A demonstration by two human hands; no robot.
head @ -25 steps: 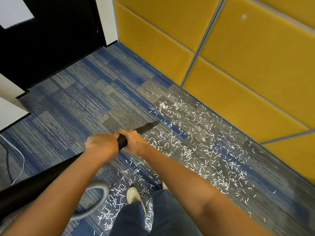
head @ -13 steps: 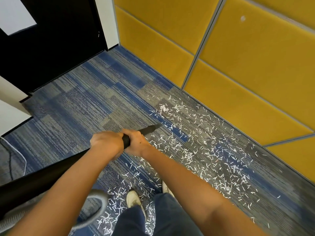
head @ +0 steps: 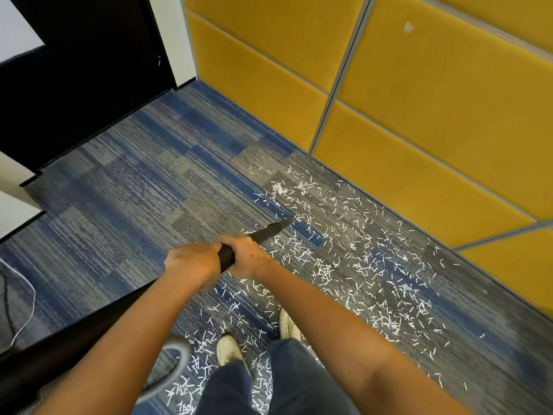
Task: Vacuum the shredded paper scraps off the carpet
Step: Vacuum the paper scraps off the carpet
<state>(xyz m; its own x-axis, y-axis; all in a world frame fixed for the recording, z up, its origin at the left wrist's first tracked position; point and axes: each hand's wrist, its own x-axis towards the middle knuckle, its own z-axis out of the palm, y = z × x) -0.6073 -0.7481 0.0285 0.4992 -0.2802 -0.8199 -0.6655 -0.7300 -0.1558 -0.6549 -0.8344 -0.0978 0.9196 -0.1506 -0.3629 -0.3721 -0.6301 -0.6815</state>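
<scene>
- The shredded paper scraps (head: 326,269) lie thick on the carpet (head: 125,205), spreading from just ahead of the two hands out to their right and back beneath them around the feet.
- A black vacuum nozzle (head: 269,232) sticks out beyond the hands, its thin tip at the near edge of the scraps. I cannot tell whether it touches the pile.
- The right hand (head: 248,254) is curled tight round the tube, foremost.
- The left hand (head: 191,263) is wrapped round the same tube just behind it, the two nearly touching.
- Behind the grip the black tube (head: 74,333) runs back and to the left.
- Below the grip, a grey hose (head: 179,354) curves beside two pale shoes (head: 227,350).
- Well right of the grip, yellow wall panels (head: 434,115) meet the carpet.
- Far ahead and left stands a dark door (head: 74,70).
- A thin white cable (head: 28,298) lies far to the left.
</scene>
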